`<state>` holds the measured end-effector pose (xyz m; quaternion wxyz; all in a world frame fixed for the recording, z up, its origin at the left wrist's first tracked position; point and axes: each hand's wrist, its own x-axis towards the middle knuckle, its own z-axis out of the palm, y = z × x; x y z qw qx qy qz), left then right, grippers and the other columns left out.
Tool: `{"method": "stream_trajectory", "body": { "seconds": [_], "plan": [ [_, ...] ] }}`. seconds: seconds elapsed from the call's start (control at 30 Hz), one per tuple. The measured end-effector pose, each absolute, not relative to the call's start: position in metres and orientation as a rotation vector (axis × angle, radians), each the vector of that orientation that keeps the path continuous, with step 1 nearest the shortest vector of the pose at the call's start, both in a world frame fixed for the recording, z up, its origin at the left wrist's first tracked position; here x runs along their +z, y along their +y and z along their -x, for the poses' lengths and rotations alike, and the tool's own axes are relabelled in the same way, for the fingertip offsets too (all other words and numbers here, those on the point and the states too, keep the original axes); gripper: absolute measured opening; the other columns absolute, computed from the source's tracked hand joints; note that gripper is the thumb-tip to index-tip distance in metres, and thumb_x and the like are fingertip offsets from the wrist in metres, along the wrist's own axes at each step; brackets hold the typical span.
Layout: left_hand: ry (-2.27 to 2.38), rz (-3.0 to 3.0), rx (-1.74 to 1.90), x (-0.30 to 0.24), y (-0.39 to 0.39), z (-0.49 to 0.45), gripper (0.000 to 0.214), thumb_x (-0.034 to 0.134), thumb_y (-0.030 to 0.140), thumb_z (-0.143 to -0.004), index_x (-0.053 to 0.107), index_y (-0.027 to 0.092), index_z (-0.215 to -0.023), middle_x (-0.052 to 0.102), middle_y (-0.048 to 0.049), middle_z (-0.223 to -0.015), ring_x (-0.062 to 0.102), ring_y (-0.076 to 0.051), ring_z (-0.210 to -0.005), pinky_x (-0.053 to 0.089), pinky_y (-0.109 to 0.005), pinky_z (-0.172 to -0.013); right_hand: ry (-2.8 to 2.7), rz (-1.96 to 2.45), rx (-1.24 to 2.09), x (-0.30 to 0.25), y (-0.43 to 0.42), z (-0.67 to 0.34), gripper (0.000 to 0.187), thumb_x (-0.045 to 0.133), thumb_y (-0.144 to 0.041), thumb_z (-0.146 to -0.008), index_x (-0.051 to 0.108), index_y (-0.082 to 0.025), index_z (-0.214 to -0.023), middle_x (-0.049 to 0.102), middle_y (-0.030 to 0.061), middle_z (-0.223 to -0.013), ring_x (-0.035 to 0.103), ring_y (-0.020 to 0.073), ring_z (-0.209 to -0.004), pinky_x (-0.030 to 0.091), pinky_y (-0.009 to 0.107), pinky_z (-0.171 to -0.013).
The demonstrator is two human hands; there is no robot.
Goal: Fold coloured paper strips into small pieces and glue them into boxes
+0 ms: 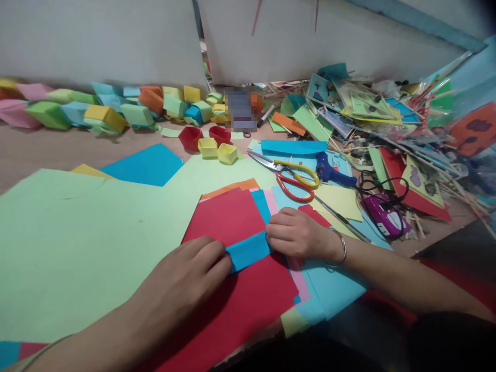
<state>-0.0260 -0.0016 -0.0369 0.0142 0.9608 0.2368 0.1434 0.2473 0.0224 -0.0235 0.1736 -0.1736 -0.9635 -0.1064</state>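
A folded blue paper strip (249,251) lies across red paper sheets (232,217) in front of me. My left hand (194,268) has its fingers closed on the strip's left end. At the other end, my right hand (296,233) grips the strip with curled fingers. Both thumbs and the strip's ends are partly hidden. Beyond my right hand rest scissors (296,178) with one yellow and one red handle. A second blue folded strip (293,147) lies behind them. Large pale green sheets (96,248) spread out to the left.
Folded paper boxes (104,118) line the wall at the back left, with small red and yellow ones (208,148) nearer. A blue glue gun (333,170), a purple device (385,216) with black cord and a pen-like knife (343,218) lie right. Craft scraps (364,103) pile up behind.
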Motion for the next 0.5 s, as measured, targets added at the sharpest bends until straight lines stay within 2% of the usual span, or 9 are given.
{"method": "stream_trajectory", "body": {
  "seconds": [0.5],
  "plan": [
    [0.547,-3.098,0.405,-0.019,0.009,0.021,0.038,0.035,0.005,-0.094,0.063,0.016,-0.072,0.059,-0.0065,-0.07,0.048,-0.02,-0.062,0.036,-0.033,-0.057,-2.738,0.428,-0.352,-0.024,0.019,-0.244,0.03,0.045,-0.01,-0.096,0.055,-0.016,-0.069,0.058,0.0017,-0.072,0.046,0.0155,-0.07,0.033,0.03,-0.064]
  ]
}}
